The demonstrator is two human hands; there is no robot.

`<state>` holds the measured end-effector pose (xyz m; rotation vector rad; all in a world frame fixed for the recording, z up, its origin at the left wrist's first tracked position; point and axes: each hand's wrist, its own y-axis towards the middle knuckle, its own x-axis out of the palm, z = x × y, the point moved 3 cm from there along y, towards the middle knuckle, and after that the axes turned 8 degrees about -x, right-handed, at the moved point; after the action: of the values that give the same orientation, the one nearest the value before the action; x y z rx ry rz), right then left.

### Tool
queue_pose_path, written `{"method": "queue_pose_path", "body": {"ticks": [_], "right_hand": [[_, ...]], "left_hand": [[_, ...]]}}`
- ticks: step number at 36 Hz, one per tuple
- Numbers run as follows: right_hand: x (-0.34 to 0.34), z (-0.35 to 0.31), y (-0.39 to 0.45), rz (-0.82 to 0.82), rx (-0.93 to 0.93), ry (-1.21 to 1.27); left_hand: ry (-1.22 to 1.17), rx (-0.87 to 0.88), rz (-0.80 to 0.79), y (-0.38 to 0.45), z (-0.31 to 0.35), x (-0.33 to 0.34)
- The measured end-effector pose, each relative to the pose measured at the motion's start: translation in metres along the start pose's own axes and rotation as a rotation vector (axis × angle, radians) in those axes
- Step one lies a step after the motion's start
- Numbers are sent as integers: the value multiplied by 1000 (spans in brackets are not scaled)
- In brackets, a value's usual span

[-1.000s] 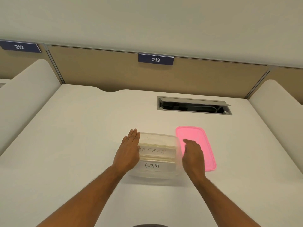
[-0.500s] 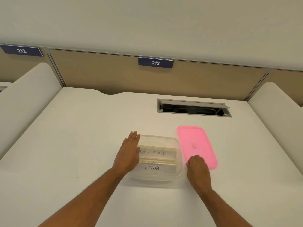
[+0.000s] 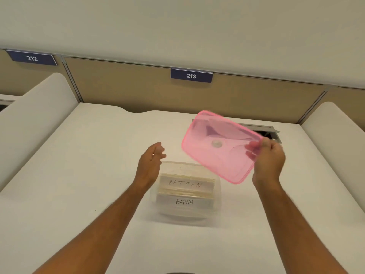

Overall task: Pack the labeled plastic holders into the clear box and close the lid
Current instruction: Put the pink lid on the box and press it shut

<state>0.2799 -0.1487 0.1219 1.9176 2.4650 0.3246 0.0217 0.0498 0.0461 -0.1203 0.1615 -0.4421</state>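
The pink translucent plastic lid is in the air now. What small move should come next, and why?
Probably bring the pink translucent plastic lid down and left over the clear plastic box and level it. The right hand pinches it by one short edge, tilted, above the box's right side. The labeled plastic holders already sit inside, and the left hand hovers open, ready to take the free edge.

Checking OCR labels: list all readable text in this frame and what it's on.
"BATMAN": handwritten on the rear holder in the clear box.
"ALPHA": handwritten on the front holder.
"213": blue sign on the desk's back panel.
"212": blue sign on the neighbouring panel.
The pink lid shows no readable text.
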Motion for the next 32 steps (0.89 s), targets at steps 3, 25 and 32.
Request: {"method": "queue_pose_path", "body": {"ticks": [3, 25, 32], "right_hand": [[8, 29, -12, -82, 183, -47], [33, 107, -60, -403, 9, -598], [30, 120, -55, -389, -40, -682]], "left_hand": [[-71, -65, -99, -4, -1, 2], [563, -47, 168, -13, -57, -22], [576, -40, 160, -9, -60, -15]]}}
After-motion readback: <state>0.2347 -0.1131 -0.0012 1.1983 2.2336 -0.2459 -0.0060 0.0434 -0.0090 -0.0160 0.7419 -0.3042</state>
